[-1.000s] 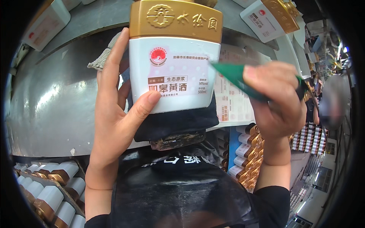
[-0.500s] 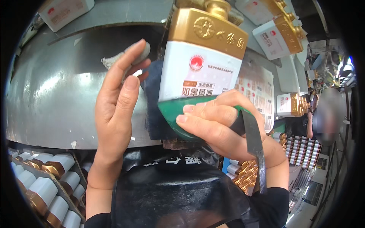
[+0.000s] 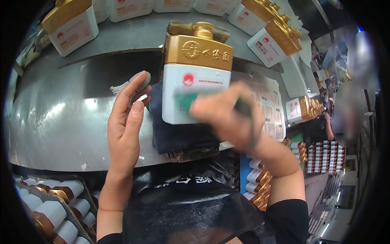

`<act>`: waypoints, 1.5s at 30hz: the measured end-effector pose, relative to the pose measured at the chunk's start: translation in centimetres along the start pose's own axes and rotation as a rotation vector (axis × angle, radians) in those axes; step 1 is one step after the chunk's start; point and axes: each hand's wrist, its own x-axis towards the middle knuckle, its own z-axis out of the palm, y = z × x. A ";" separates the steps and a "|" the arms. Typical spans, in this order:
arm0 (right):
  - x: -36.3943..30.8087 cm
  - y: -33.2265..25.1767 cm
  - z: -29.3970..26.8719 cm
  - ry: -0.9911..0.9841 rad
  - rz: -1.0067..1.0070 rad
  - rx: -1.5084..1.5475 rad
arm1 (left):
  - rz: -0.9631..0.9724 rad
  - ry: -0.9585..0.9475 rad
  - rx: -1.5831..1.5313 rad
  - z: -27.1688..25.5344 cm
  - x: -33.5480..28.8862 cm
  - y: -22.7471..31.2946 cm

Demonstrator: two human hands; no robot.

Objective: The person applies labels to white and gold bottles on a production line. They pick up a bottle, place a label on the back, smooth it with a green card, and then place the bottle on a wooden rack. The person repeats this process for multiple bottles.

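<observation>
grey metal bench (image 3: 61, 122) is filling the middle of the head view, curving under the fisheye, with glare lying on its left part.

head view: a white flask-shaped bottle (image 3: 195, 81) with a gold shoulder and gold cap is lying flat on a dark cloth (image 3: 178, 136) near the front edge of the bench, cap pointing away from the person. the right hand (image 3: 227, 118) is lying across the lower front of the bottle, heavily blurred; its fingers are curling over a green strip (image 3: 187, 101) and pressing it against the white face. whether thumb and fingers are pinching the strip or only pushing it down, cannot tell through the blur. the left hand (image 3: 128, 118) is standing upright just left of the bottle and cloth, palm facing the bottle, fingers straight and close together, holding nothing; whether it is touching the cloth edge, cannot tell. a small grey wad (image 3: 142, 79) is showing just behind the left fingertips.

more white-and-gold bottles (image 3: 73, 28) are lying along the far edge of the bench. a tray of gold-capped bottles (image 3: 48, 207) is sitting below the bench at lower left. a dark apron (image 3: 191, 207) is covering the person's front. off to the right, well apart, stacked cases (image 3: 325, 158) and another person (image 3: 325, 122) are showing, small and blurred.
</observation>
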 end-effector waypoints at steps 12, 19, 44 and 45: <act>-5.7 -5.8 -3.5 -0.155 0.414 0.189 | 0.027 0.011 0.010 0.9 0.1 -0.3; -5.0 -8.4 -0.9 -0.080 1.035 0.909 | 0.101 0.044 0.070 0.9 0.6 1.2; -2.6 -9.0 0.0 -0.140 1.253 0.749 | 0.232 -0.126 0.181 2.6 1.6 1.0; -2.6 -9.0 0.0 -0.146 1.257 0.742 | 0.238 -0.128 0.179 2.7 1.7 1.0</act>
